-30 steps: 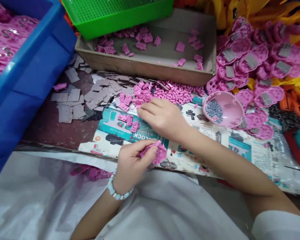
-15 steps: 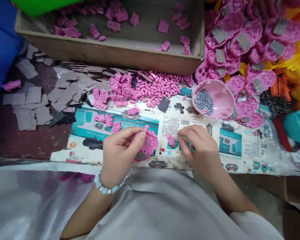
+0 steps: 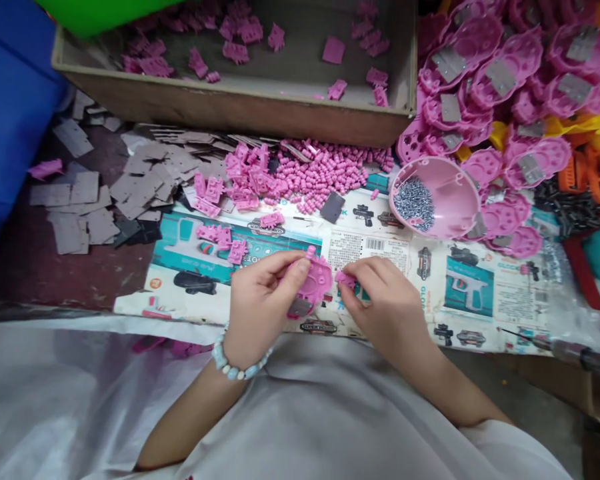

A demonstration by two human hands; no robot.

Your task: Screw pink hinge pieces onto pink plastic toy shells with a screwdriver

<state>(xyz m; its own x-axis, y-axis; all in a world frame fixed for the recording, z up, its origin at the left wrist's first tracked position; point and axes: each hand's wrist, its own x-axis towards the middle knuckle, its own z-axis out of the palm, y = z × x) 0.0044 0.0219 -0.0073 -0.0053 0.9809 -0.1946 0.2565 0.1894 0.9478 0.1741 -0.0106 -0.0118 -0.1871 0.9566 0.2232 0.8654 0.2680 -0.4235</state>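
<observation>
My left hand, with a beaded bracelet at its wrist, grips a pink plastic shell between thumb and fingers. A grey plate sits in the lower part of this shell, and a small pink peg stands at its top by my thumb. Just to the right, my right hand pinches a small pink plastic block between thumb and forefinger. That block is close to the shell's right edge. Printed cardboard lies beneath both hands.
Behind lie a heap of pink pegs, pink blocks and grey plates. A pink bowl holds screws. A wooden box stands at the back, pink shells to its right. An electric screwdriver is at right.
My right hand has moved left and closed on the small pink block that lay on the cardboard. The view has shifted, and a screwdriver now shows at the right edge.
</observation>
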